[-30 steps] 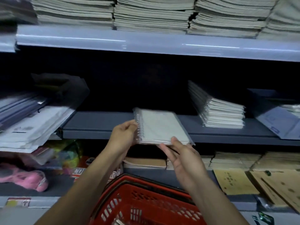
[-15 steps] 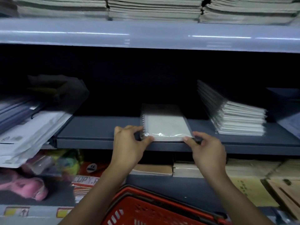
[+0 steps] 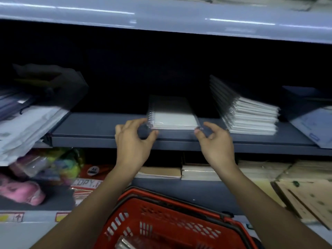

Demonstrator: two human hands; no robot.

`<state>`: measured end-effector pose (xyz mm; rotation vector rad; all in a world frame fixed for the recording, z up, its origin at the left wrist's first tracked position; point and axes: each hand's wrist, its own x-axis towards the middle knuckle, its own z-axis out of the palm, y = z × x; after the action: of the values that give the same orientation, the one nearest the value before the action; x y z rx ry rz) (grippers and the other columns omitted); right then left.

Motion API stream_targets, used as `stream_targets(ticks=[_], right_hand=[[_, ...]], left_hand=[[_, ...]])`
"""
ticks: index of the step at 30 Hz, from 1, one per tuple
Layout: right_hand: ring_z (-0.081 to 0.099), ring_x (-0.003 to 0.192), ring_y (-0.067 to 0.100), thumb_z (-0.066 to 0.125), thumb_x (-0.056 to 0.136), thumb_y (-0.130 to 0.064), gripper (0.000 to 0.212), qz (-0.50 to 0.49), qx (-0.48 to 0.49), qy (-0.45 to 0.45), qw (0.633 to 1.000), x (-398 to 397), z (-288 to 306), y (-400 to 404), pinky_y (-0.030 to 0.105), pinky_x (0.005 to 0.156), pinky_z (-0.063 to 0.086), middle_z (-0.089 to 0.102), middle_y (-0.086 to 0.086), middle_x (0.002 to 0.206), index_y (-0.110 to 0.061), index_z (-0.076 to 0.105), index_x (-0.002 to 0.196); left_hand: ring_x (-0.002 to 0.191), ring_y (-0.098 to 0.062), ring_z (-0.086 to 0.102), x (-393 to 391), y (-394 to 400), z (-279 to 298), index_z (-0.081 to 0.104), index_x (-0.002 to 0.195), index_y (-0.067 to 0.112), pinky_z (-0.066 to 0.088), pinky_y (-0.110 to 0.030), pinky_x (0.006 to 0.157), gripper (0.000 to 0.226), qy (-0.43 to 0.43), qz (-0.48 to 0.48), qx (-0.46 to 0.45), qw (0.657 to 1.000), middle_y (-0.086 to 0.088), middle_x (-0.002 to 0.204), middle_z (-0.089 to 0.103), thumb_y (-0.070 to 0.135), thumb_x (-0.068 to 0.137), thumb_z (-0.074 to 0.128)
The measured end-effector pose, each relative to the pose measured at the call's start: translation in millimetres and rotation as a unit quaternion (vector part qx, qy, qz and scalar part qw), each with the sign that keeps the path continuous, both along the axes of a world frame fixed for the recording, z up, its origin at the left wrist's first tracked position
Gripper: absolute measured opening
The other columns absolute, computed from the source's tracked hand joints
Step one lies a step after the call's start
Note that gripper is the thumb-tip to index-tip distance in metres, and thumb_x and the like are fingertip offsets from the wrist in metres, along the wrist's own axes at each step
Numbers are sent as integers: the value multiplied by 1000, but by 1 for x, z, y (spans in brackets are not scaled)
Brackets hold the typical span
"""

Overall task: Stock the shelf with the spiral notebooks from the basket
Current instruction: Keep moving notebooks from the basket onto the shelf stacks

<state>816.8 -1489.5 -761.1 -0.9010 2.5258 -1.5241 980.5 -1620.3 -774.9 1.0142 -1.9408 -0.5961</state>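
Note:
A white spiral notebook [image 3: 173, 115] in clear wrap lies flat on the grey middle shelf [image 3: 100, 130], its spiral on the left. My left hand [image 3: 133, 142] is at its front left corner, fingers spread, fingertips touching the wrap. My right hand [image 3: 215, 142] is at the front right corner, fingers loosely curled, one fingertip against the corner. Neither hand lifts it. The red plastic basket [image 3: 179, 200] sits below between my arms, with a shiny wrapped item [image 3: 124, 244] at its bottom edge.
A slanted stack of similar white notebooks [image 3: 251, 117] stands just right of the placed one. Papers and folders [image 3: 27, 126] lean at the left. A blue-grey folder [image 3: 309, 123] is far right. Brown books [image 3: 197, 173] fill the lower shelf. The upper shelf edge [image 3: 161, 20] overhangs.
The notebook went from held in the air in front of the shelf to lying on it, pushed further back. My fingers have loosened and spread at its front corners.

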Motion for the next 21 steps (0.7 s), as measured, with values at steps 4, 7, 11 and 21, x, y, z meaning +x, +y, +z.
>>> stream_targets(ticks=[4,7,11,21], right_hand=[[53,49,10,65,92,-37,46,24,2,-9,1000,9,-10,29,29,60,46,47,-6,44,-26,58,136],[63,59,24,65,92,-38,45,49,4,-27,998,21,-17,52,36,64,52,58,15,60,-27,58,135],[62,59,31,67,90,-39,29,80,35,-54,995,41,-44,83,43,64,53,57,17,60,-30,66,118],[63,56,20,75,83,-28,19,148,307,-201,919,84,-172,129,34,65,55,67,4,59,-15,70,71]], left_hand=[[118,-15,43,22,22,-5,63,127,22,43,-33,99,47,11,-38,13,999,11,113,58,41,85,73],[115,-14,47,39,37,-6,62,127,25,46,-33,96,46,12,-52,47,997,21,106,53,39,85,74],[106,-18,60,57,62,-19,66,118,21,49,-27,87,39,44,-62,204,976,16,107,63,30,83,78],[75,-14,61,82,141,-117,70,109,11,48,-26,67,31,-24,-84,550,831,-5,87,68,21,81,80]])
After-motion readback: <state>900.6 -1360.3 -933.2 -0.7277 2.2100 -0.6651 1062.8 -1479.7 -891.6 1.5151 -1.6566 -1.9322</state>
